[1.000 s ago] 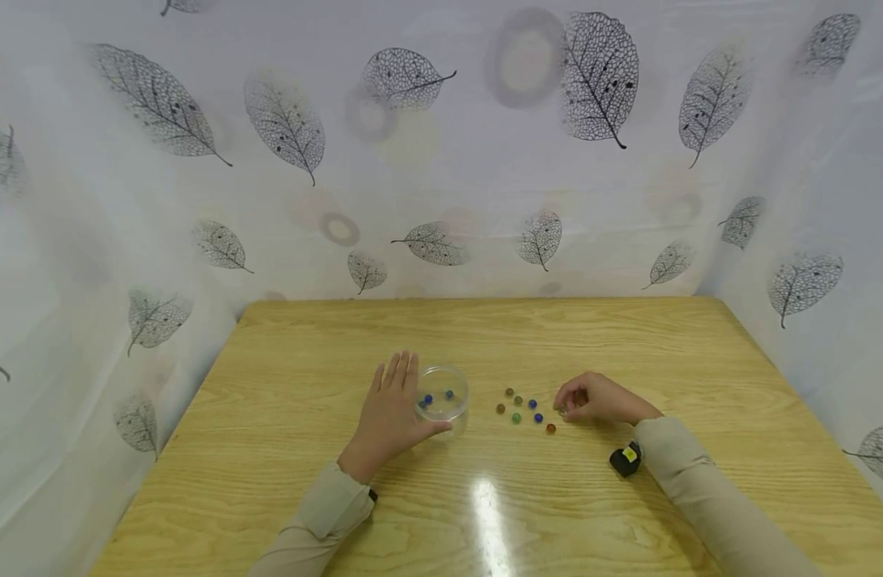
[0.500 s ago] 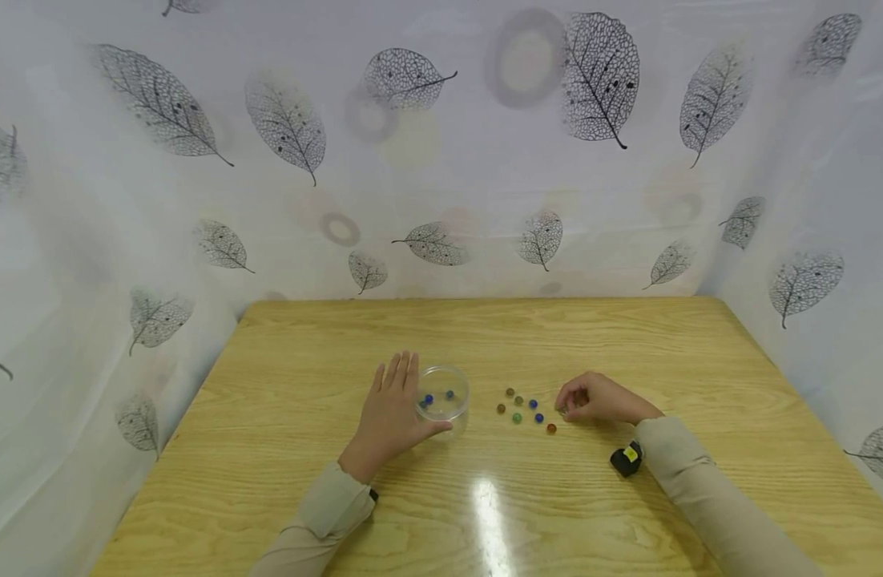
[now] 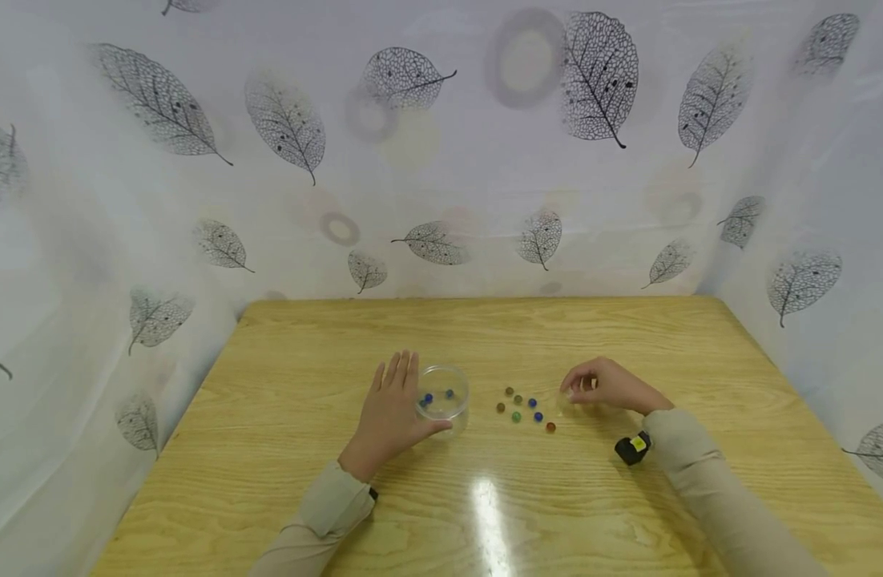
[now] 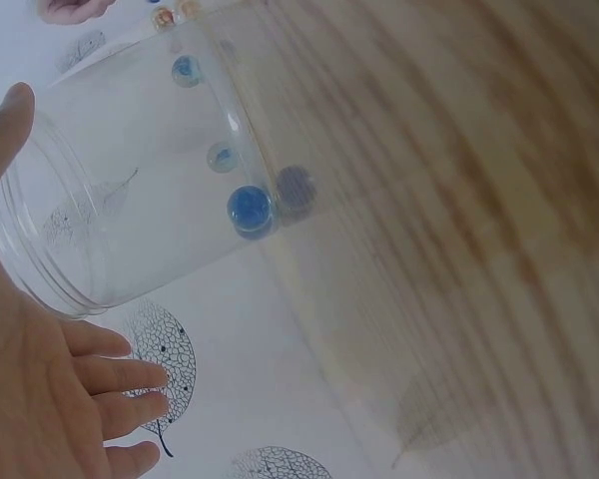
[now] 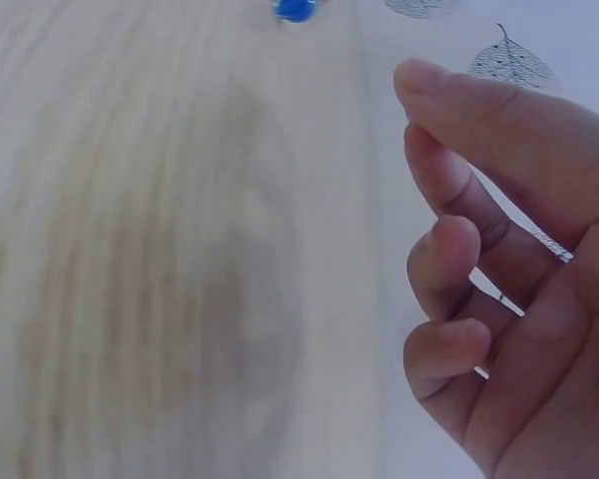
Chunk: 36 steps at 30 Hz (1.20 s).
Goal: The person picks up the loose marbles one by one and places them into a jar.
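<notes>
Marbles (image 3: 538,417) lie loose on a wooden table (image 3: 326,328), with blue ones (image 4: 250,209) inside a clear jar (image 4: 130,230). The left hand (image 3: 391,421) flanks the jar, fingers extended, thumb spread; the right hand (image 3: 610,389) brings thumb and forefinger together nearby, though I cannot tell whether they pinch anything.

Smooth jar (image 4: 145,195), glossy wooden tabletop (image 3: 550,489)

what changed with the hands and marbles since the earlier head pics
The right hand has lifted and moved slightly right, seemingly pinching the pale marble that was at its fingertips, though that marble barely shows now. The left hand beside the jar, the marbles inside and the loose marbles stayed put.
</notes>
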### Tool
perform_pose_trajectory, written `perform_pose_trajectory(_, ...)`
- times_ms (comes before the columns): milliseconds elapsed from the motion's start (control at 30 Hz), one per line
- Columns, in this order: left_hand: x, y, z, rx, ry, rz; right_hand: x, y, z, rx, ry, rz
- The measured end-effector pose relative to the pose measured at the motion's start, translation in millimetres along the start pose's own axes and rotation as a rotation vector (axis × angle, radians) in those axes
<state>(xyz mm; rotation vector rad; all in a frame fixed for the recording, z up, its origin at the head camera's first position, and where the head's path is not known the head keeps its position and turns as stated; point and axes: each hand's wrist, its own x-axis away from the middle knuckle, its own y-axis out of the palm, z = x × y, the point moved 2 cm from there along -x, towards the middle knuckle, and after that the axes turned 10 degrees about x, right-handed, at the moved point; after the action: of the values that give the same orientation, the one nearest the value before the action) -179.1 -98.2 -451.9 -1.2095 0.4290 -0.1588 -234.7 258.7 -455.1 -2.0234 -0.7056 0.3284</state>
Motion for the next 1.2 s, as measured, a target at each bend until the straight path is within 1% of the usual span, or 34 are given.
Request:
perform_pose_trajectory(267, 0.0, -0.7, 0.9, 0.004, 0.002, 0.006, 3, -14, -6, 0.004, 0.054, 0.054)
perform_pose_trajectory(567, 0.5, -1.2, 1.3, 0.022, -0.008, -0.006, 1, -26, -19, -0.026, 0.083, 0.111)
perform_pose_trajectory(767, 0.4, -0.7, 1.1, 0.023, -0.010, -0.007, -3, -30, -27, -0.059, 0.064, 0.136)
perform_pose_trajectory(1033, 0.1, -0.7, 1.1, 0.032, -0.014, -0.011, -7, -36, -43, -0.022, 0.017, 0.188)
perform_pose_trajectory(1200, 0.1, 0.2, 0.4, 0.032, -0.011, -0.006, -10, -38, -52, -0.032, -0.017, 0.221)
